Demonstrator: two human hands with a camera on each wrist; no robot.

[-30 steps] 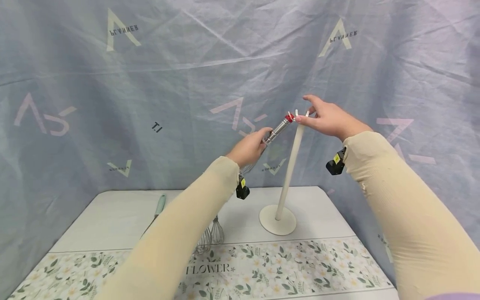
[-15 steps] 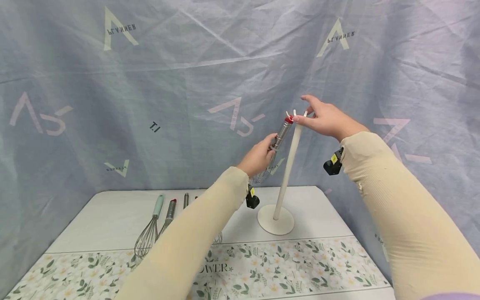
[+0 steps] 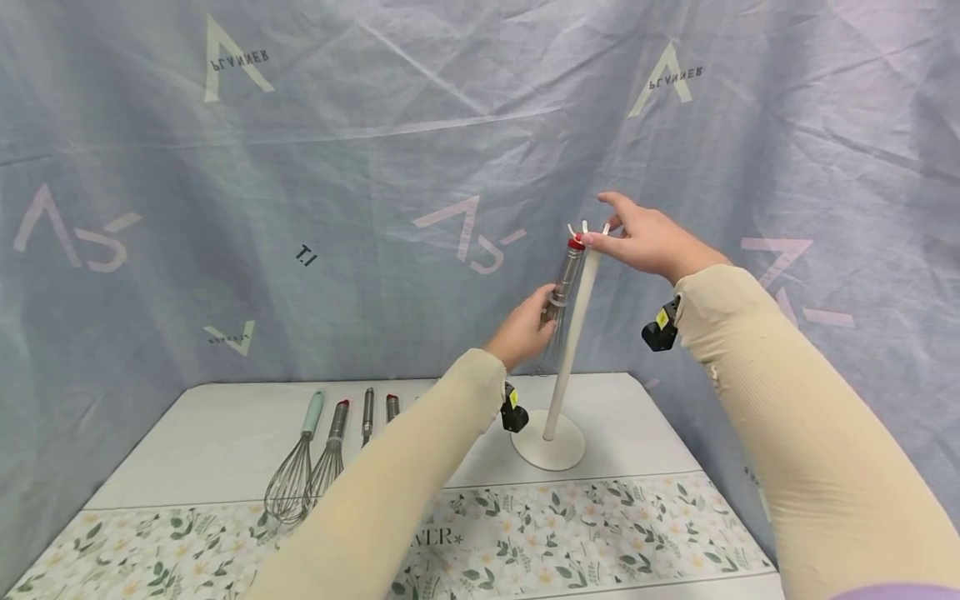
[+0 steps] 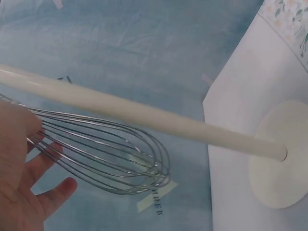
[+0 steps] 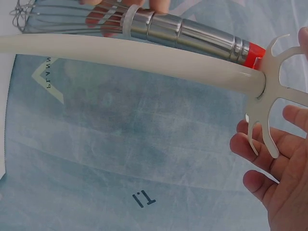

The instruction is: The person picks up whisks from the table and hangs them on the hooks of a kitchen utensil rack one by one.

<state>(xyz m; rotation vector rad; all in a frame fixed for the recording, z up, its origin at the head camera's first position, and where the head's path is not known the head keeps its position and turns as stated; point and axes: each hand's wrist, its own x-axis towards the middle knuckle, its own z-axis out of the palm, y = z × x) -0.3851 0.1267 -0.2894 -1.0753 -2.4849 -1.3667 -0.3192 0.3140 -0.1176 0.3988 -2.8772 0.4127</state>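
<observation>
Beside the pole of a white hook stand (image 3: 579, 325), a metal whisk (image 3: 569, 271) hangs almost upright, its red-capped end right at one of the stand's top hooks. My left hand (image 3: 527, 327) holds it low, where the handle meets the wires. In the left wrist view the wire loops (image 4: 110, 149) stretch past the fingers, close along the pole. At the stand's top my right hand (image 3: 656, 237) holds the hooks, thumb near the red cap and forefinger raised. The right wrist view shows the fingers (image 5: 269, 144) behind the curved hooks (image 5: 270, 130).
On the white tabletop lie a whisk with a mint handle (image 3: 313, 412), a red-tipped metal whisk (image 3: 337, 425) and two more metal handles (image 3: 368, 408), partly covered by the left sleeve (image 3: 405, 475). The round stand base (image 3: 551, 454) rests near the back. A grey-blue curtain (image 3: 360, 208) hangs behind.
My left hand has moved down and right, swinging the whisk from slanted to nearly upright beside the pole. The right hand stays at the hooks. More whisks show on the table.
</observation>
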